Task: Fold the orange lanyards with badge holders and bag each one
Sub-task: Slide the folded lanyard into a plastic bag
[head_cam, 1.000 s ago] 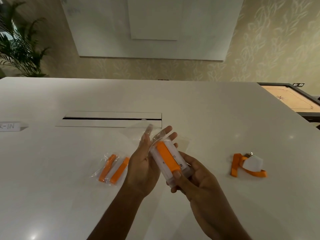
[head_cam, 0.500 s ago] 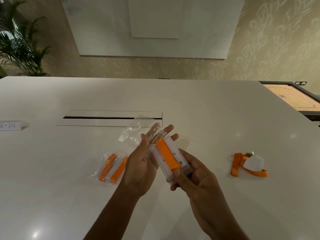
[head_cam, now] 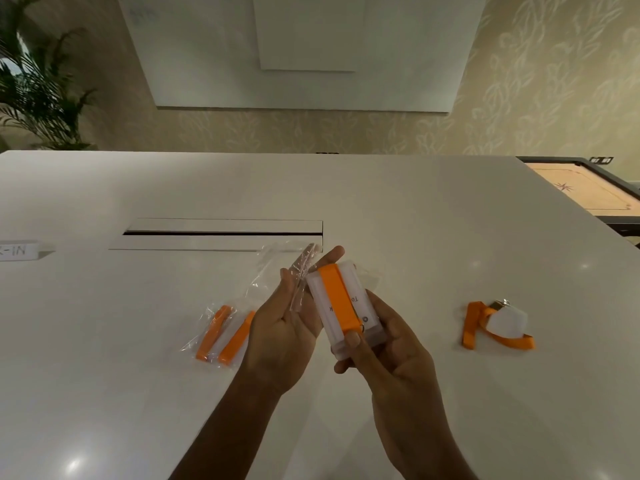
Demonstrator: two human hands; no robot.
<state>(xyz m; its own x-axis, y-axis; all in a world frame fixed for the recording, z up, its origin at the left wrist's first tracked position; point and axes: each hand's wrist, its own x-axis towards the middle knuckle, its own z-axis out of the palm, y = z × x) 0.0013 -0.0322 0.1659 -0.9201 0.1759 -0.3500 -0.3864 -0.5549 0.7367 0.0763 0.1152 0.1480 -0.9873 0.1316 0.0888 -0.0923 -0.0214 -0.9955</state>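
Observation:
My right hand (head_cam: 391, 355) grips a white badge holder with a folded orange lanyard (head_cam: 337, 303) laid along it, thumb pressed on its near end. My left hand (head_cam: 280, 327) holds a clear plastic bag (head_cam: 277, 268) pinched between its fingers just left of the holder's far end; the bag's loose part trails up and to the left. A bagged orange lanyard (head_cam: 221, 336) lies on the white table (head_cam: 138, 393) left of my left hand. An unfolded orange lanyard with a badge holder (head_cam: 498, 325) lies on the table to the right.
A long cable slot (head_cam: 221, 233) crosses the table beyond my hands. A white name card (head_cam: 17, 251) sits at the left edge. A carrom board (head_cam: 585, 192) stands beyond the table's right edge, and a potted plant (head_cam: 38, 84) stands at the far left.
The badge holder with its lanyard has slid slightly out of the bag mouth toward me, and the bag has shifted left and fluttered beside my left fingers.

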